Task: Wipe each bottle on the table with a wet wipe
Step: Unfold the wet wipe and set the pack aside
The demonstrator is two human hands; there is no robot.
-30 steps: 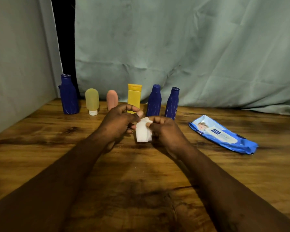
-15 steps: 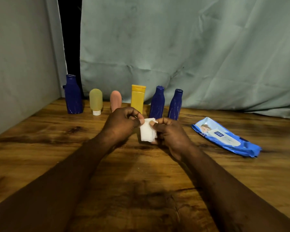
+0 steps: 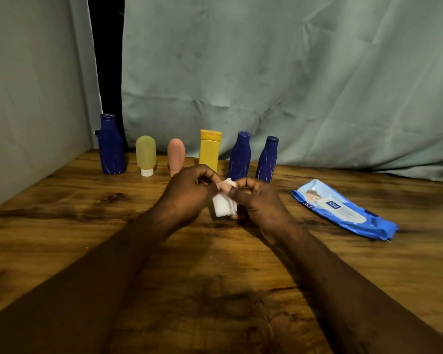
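Both hands meet over the middle of the wooden table [image 3: 62, 226] and pinch a folded white wet wipe [image 3: 223, 206] between them. My left hand [image 3: 187, 195] grips its left edge, my right hand [image 3: 256, 200] its right edge. Behind the hands a row of bottles stands near the curtain: a large dark blue bottle [image 3: 111, 145], a pale yellow-green tube on a white cap [image 3: 145, 154], a pink tube [image 3: 176, 155], a yellow bottle [image 3: 209, 149], and two slimmer dark blue bottles [image 3: 239, 157] [image 3: 267, 159]. My left hand hides the pink tube's base.
A blue pack of wet wipes [image 3: 343, 209] lies flat on the table to the right of my hands. A grey-green curtain [image 3: 292, 72] hangs behind the bottles, and a pale wall [image 3: 31, 98] closes the left side.
The hands have drawn closer together on the wipe and shifted their fingers along it. The bottles and the wipe pack lie as before.
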